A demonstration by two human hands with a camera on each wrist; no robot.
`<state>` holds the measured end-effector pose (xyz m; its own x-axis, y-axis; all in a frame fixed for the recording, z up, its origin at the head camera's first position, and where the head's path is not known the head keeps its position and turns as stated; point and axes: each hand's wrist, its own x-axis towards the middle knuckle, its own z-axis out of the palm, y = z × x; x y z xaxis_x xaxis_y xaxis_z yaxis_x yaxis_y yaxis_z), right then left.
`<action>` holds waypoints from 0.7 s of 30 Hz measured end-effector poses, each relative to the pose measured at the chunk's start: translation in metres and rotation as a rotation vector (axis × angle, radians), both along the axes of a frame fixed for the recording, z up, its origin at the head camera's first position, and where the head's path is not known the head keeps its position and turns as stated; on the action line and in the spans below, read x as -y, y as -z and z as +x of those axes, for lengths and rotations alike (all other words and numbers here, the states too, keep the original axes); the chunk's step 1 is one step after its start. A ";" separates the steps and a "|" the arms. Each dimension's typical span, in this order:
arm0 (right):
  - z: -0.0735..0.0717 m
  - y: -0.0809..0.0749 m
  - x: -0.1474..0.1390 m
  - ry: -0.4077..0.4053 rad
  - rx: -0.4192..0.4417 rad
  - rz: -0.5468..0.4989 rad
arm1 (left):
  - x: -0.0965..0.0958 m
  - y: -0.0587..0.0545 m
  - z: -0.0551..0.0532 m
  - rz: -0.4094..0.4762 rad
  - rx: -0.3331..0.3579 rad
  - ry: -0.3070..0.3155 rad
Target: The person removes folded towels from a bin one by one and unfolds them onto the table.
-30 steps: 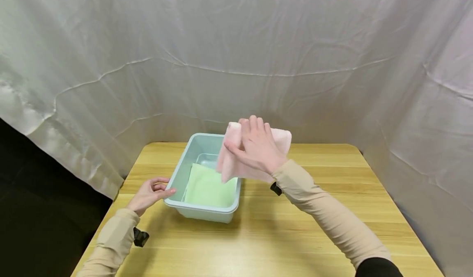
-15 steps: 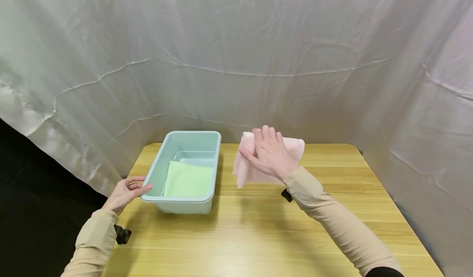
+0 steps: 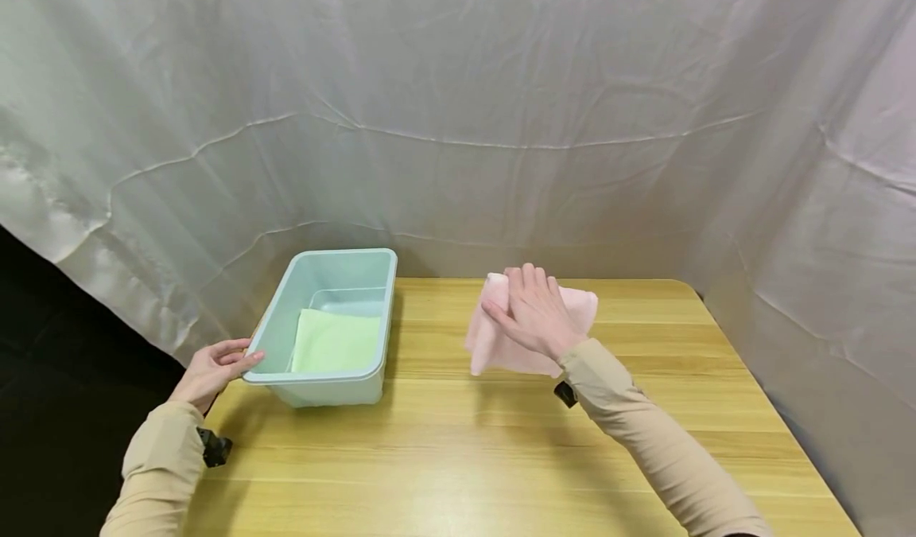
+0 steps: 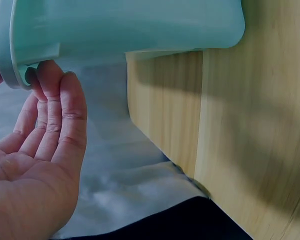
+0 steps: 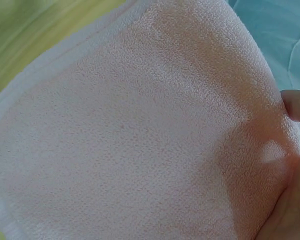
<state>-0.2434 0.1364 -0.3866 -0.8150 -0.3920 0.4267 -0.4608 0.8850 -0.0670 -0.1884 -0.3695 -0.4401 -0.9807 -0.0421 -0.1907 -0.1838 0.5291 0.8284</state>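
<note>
At the left of the head view stands a pale blue plastic basin (image 3: 329, 394) holding a folded light green cloth (image 3: 336, 342). My left hand (image 3: 211, 370) pinches the basin's near left corner, thumb over the rim and fingertips hooked under the lip, as the left wrist view shows on the basin wall (image 4: 115, 25). To the right, my right hand (image 3: 535, 314) holds a folded pink towel (image 3: 494, 346) close over the table, its edge between thumb and fingers. Terry fabric of the towel (image 5: 115, 135) fills most of the right wrist view.
Both hands work over a wooden table (image 3: 444, 457) with rounded far corners. A grey curtain (image 3: 501, 187) hangs behind it and along the sides. Dark fabric (image 3: 57, 410) shows at the lower left.
The basin with the green cloth has slid left, my left hand keeping its hold on the corner. My right hand has carried the pink towel right and down, away from the basin.
</note>
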 end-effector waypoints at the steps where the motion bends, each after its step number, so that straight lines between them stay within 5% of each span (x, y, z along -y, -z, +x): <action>1: 0.000 0.003 -0.001 -0.001 0.009 -0.005 | 0.001 0.000 0.000 -0.007 0.001 -0.002; 13: 0.006 0.030 0.002 -0.007 0.090 -0.045 | 0.010 0.002 -0.007 -0.023 -0.086 -0.041; 17: 0.008 0.037 0.004 -0.011 0.126 -0.060 | -0.008 -0.002 -0.002 -0.194 -0.243 -0.108; 21: 0.007 0.045 0.004 -0.025 0.152 -0.088 | -0.044 -0.011 0.001 -0.255 -0.501 -0.172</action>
<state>-0.2363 0.1320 -0.4316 -0.8632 -0.3792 0.3333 -0.4610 0.8611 -0.2143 -0.1873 -0.3251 -0.4292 -0.9238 -0.1918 0.3314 0.0969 0.7202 0.6870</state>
